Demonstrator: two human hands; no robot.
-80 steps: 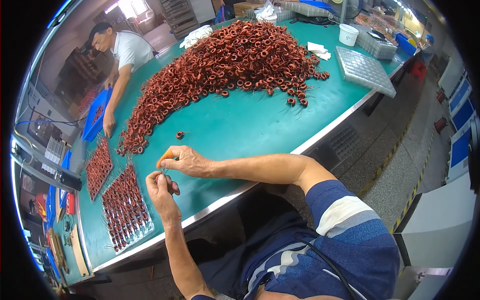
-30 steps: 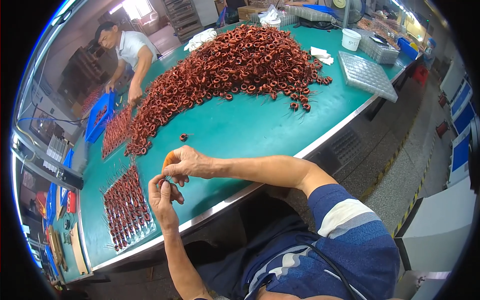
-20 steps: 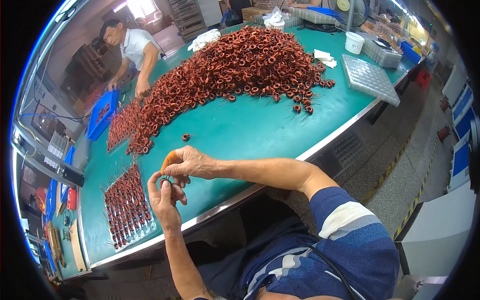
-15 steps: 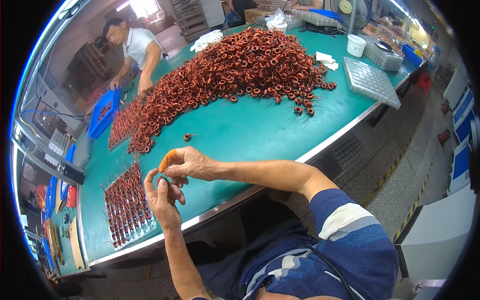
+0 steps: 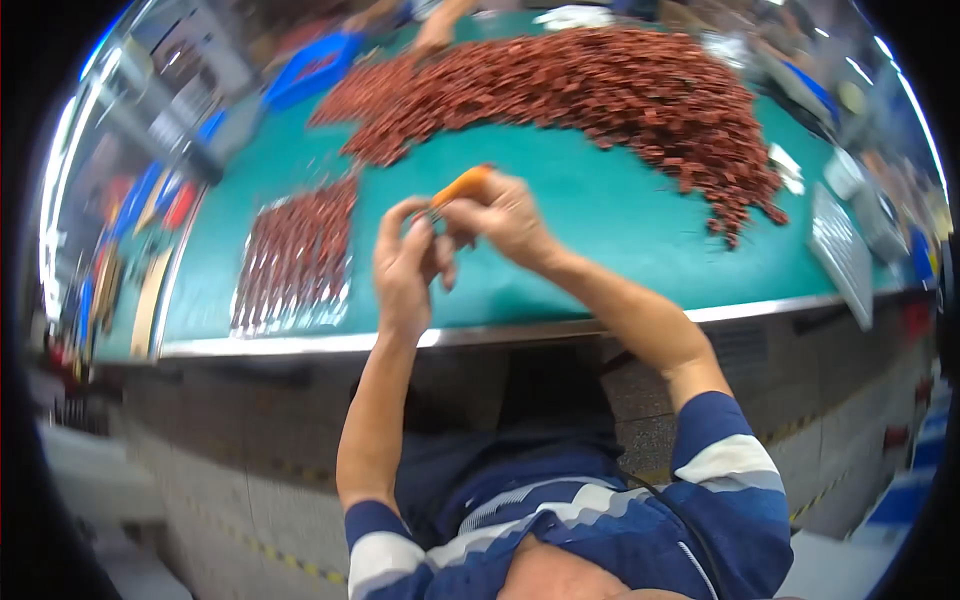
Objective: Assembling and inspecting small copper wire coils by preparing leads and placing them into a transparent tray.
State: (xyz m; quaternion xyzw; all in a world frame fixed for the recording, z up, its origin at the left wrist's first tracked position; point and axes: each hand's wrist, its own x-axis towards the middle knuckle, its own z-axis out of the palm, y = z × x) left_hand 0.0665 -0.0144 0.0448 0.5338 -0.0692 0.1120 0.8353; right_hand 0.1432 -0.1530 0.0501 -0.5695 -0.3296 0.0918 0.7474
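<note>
Item: orange-handled tool (image 5: 462,185), small, held at the fingertips of the right hand (image 5: 500,215) above the green table (image 5: 600,240). The working end is hidden between the fingers. The right hand is pinched closed on the handle.

Item: left hand (image 5: 405,265), raised in front of the table's near edge, fingers curled up toward the tool's lower end, thumb and forefinger closed together on something too small and blurred to name (probably one of the brown rings, though this cannot be confirmed).

Risks, as judged: the picture is smeared by head motion, so the small piece may slip from the left fingertips and drop off the table edge onto the lap or floor. The tool tip works close to the left fingers, and a slip could nick them. Both hands are lifted off the surface without support, which makes fine alignment less steady.

Pose: both forearms rise from the lower edge. The left is near vertical with the wrist bent back, while the right comes in diagonally from a striped blue sleeve (image 5: 725,470), wrist turned inward so the hands meet.

Item: tray of brown rings in rows (image 5: 295,255), just left of the hands.

Item: large heap of brown rings (image 5: 620,95), farther back across the table.

Item: another person's hand (image 5: 435,35), at the far edge near a blue bin (image 5: 315,65).
</note>
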